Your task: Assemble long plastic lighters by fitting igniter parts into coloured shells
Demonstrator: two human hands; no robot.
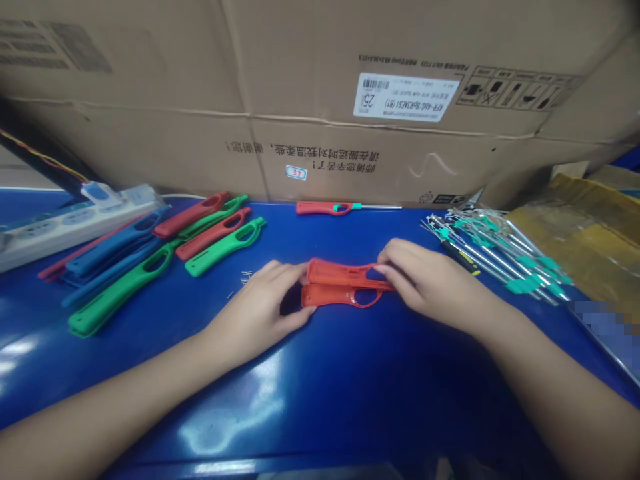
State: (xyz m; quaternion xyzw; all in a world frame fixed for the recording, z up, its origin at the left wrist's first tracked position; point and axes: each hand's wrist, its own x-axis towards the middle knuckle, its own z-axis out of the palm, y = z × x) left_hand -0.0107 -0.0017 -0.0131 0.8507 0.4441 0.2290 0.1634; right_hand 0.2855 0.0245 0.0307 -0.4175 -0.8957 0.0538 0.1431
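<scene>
Two red lighter casing halves (333,295) lie side by side at the middle of the blue table, their hollow insides facing up. My left hand (270,297) pinches their left ends between thumb and fingers. At the right end, the fingers of my right hand (413,277) are closed on the narrow tip of the upper half (335,272). Several small metal screws (245,277) are scattered just beyond my left hand. Behind the halves, a whole red gas lighter (325,208) with a metal rod lies by the cardboard.
Several green, red and blue casings (120,287) are piled at the left beside a white power strip (75,223). Metal lighter rods with teal triggers (500,247) and a black-and-yellow screwdriver (460,259) lie at right. A big cardboard box (300,87) stands behind.
</scene>
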